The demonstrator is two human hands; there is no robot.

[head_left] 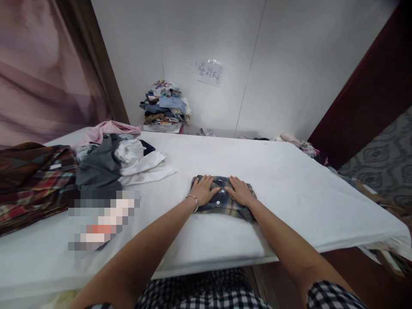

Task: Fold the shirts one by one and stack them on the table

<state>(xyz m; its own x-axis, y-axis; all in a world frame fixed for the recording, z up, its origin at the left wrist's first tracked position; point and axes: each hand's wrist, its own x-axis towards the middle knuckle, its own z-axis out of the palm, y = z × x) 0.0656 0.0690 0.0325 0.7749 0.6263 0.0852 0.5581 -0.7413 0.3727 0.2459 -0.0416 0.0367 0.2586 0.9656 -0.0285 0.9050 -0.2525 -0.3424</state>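
A folded plaid shirt (222, 205) in dark grey-blue and tan lies near the front edge of the white-covered table (289, 184). White buttons show down its middle. My left hand (203, 190) rests flat on the shirt's left half, fingers stretched toward the far edge; a bracelet circles that wrist. On the right half my right hand (240, 191) presses flat in the same way, its thumb close to the left one. Neither hand grips the cloth. Parts of the shirt are covered by both hands.
Left of the shirt lies a loose heap of clothes, with a dark grey garment (98, 165), a white one (148, 169) and a plaid pile (35, 184). A tall clothes stack (165, 105) stands by the wall. More cloth (299, 143) lies along the right edge.
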